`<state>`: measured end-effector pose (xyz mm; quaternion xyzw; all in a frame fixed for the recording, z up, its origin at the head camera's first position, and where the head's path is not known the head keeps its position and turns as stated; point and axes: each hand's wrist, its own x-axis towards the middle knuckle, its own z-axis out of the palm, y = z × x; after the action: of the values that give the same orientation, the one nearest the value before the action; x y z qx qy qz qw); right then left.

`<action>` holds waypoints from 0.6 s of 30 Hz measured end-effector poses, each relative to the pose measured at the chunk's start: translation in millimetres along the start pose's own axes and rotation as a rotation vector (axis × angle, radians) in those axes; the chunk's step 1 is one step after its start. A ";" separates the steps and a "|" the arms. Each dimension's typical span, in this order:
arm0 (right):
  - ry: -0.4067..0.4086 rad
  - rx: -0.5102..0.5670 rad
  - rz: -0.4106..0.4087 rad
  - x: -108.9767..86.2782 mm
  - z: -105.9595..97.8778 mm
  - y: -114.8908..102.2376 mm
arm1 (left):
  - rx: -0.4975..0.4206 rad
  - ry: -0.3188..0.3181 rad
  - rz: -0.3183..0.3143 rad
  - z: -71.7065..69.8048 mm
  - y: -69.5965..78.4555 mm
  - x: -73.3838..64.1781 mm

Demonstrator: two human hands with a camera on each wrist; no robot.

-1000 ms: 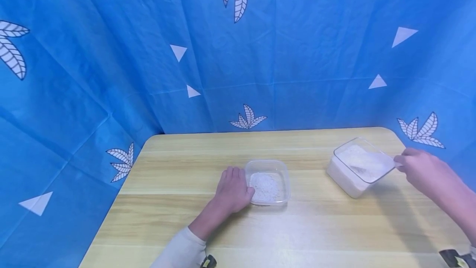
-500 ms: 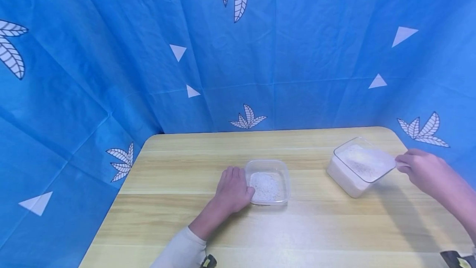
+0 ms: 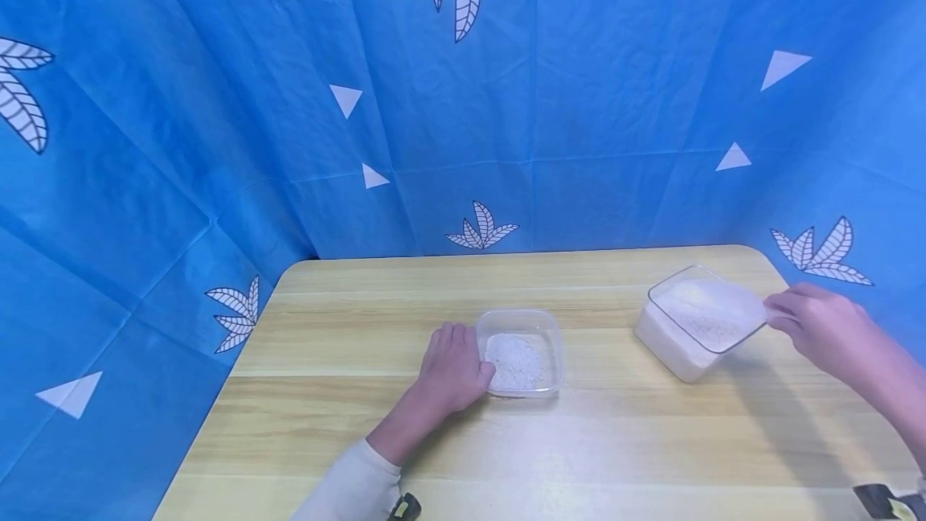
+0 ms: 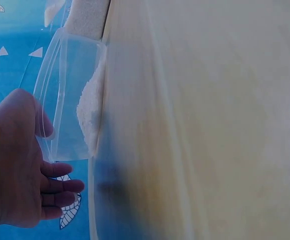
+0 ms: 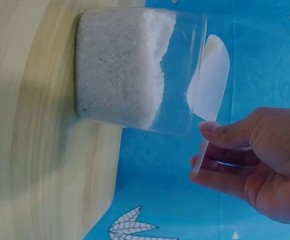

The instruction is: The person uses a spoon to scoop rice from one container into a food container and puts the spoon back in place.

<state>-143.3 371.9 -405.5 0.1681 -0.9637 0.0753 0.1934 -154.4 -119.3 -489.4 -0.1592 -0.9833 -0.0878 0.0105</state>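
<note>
In the head view my left hand (image 3: 450,372) holds the near-left side of a small clear plastic container (image 3: 522,314), thumb over its rim and fingers along the outside. A thin layer of white powder (image 3: 515,363) covers part of its floor. My right hand (image 3: 828,332) pinches the handle of a white plastic scoop (image 5: 210,77) between thumb and fingers. The scoop is at the open top of a taller clear container (image 5: 182,90), above the powder and partly seen through the wall. Pale, grainy powder (image 5: 117,65) fills more than half of that container.
Both containers stand on a light wooden table (image 3: 600,457), the taller one at the right. A blue patterned cloth (image 3: 615,87) hangs behind the table and down its left side. Dark wrist straps (image 3: 407,507) show at the bottom edge.
The scoop has risen from the powder in the taller container to rim height, and my right hand has shifted slightly. My left hand and the small container have stayed put.
</note>
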 end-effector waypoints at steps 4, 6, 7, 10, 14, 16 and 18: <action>-0.003 0.009 -0.002 3.2 -3.7 -7.8 | 0.000 -0.003 0.000 0.5 -0.6 0.2; 0.002 0.014 -0.005 4.8 -5.5 -12.4 | -0.001 -0.003 0.001 0.6 -0.6 0.1; 0.012 0.020 -0.011 5.6 -6.1 -14.8 | 0.000 -0.004 0.001 0.8 -0.6 0.1; 0.046 0.040 -0.038 8.1 -7.8 -22.1 | 0.002 0.001 0.001 0.9 -0.4 0.2; 0.096 0.068 -0.087 12.0 -8.6 -32.0 | 0.000 0.002 -0.003 1.2 -0.2 0.4; 0.112 0.075 -0.107 14.2 -8.0 -37.0 | -0.001 0.001 -0.004 1.4 -0.4 0.3; 0.118 0.080 -0.118 16.0 -7.3 -42.0 | -0.002 0.003 -0.004 1.5 -0.5 0.0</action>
<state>-139.8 329.6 -389.1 0.2275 -0.9352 0.1121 0.2471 -154.5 -119.6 -491.0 -0.1573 -0.9835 -0.0890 0.0114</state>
